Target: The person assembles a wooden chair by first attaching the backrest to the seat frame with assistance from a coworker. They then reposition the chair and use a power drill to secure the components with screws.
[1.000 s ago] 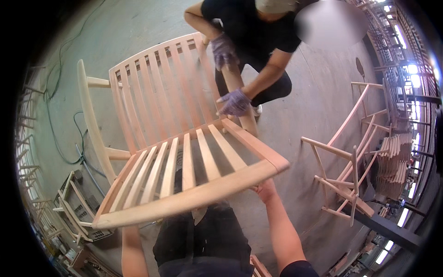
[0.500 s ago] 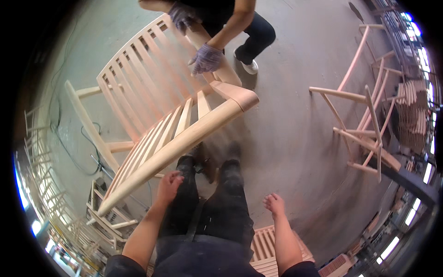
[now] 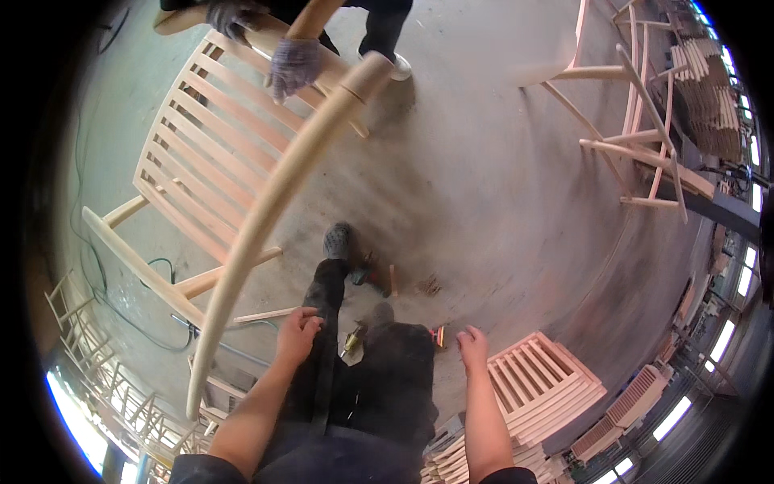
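My left hand (image 3: 297,335) hangs over my left thigh, its fingers loosely apart and holding nothing. On the other side, beside my right leg, my right hand (image 3: 472,348) is also empty with fingers apart. In front of me to the left is a pale wooden chair (image 3: 218,133) with a slatted back. Its long rounded front rail (image 3: 270,210) slants up toward the far side, and neither of my hands touches it. A co-worker's gloved hand (image 3: 293,66) rests at the chair's arm, and their other gloved hand (image 3: 234,18) is behind it.
A dark power tool (image 3: 367,274) and a yellow-green one (image 3: 352,340) lie on the floor by my feet. Slatted wooden panels (image 3: 540,371) are stacked beside my right arm. More wooden frames (image 3: 645,137) stand far right, and a hose (image 3: 97,266) runs along the left.
The chair has swung toward the left and tilted, so its seat slats no longer show. The co-worker's hands shifted left with it. My view has turned, and both my hands stay empty.
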Demonstrator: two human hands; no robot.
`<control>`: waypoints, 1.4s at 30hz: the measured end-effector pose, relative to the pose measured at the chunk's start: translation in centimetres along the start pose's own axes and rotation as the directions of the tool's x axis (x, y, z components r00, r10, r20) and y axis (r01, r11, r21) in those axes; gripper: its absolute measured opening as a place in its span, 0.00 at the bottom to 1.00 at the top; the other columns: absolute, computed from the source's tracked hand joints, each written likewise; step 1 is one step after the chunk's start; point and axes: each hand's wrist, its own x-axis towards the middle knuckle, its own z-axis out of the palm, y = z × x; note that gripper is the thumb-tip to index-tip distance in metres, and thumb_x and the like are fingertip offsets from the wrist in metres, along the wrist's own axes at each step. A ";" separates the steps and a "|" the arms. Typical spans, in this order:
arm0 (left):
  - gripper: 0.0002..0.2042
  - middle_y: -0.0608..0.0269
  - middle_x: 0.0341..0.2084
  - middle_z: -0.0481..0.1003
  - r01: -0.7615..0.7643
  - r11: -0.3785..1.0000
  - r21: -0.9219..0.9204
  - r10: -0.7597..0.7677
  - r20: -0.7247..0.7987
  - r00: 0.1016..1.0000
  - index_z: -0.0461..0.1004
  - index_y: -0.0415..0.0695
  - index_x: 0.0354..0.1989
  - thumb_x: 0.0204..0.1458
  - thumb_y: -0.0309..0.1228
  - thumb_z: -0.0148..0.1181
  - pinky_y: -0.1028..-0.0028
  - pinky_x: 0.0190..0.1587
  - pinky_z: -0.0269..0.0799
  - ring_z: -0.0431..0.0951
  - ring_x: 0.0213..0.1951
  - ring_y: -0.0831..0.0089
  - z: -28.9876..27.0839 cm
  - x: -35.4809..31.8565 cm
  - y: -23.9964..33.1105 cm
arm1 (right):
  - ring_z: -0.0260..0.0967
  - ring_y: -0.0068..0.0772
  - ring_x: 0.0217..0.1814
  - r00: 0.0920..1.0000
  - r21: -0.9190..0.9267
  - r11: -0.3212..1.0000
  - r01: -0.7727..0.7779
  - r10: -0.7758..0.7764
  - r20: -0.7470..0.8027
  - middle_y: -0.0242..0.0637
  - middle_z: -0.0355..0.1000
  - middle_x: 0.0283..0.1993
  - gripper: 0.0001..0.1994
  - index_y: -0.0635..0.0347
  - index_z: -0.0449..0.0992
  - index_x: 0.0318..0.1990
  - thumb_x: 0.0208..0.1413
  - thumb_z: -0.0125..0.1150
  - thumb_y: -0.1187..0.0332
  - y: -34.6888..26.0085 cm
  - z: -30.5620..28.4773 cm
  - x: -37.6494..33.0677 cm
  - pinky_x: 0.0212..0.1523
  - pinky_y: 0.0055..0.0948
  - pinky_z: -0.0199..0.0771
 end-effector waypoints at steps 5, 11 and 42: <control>0.08 0.62 0.25 0.78 0.064 0.988 0.140 -0.057 -0.053 0.997 0.76 0.39 0.41 0.59 0.31 0.59 0.74 0.30 0.72 0.77 0.25 0.77 1.0 0.5 -2.6 | 0.78 0.33 0.37 0.995 -0.190 0.977 0.096 -0.088 0.051 0.42 0.80 0.36 0.18 0.65 0.81 0.47 0.51 0.64 0.64 -4.1 4.1 0.4 0.41 0.31 0.76; 0.09 0.67 0.20 0.74 -0.145 0.952 0.268 0.151 -0.001 0.989 0.74 0.39 0.31 0.57 0.32 0.63 0.75 0.27 0.67 0.71 0.23 0.81 6.3 6.5 -4.5 | 0.80 0.36 0.39 0.940 -0.296 0.917 0.267 -0.181 0.288 0.42 0.81 0.35 0.14 0.61 0.84 0.41 0.50 0.63 0.64 7.8 17.9 6.6 0.41 0.35 0.78; 0.22 0.65 0.25 0.65 -0.332 0.359 0.872 0.442 0.154 0.884 0.70 0.41 0.52 0.58 0.46 0.56 0.74 0.30 0.60 0.64 0.25 0.77 14.1 9.7 -7.0 | 0.72 0.47 0.41 0.598 -0.255 0.544 0.799 -0.767 0.235 0.41 0.72 0.42 0.19 0.50 0.67 0.62 0.63 0.53 0.63 17.4 44.9 24.9 0.42 0.45 0.74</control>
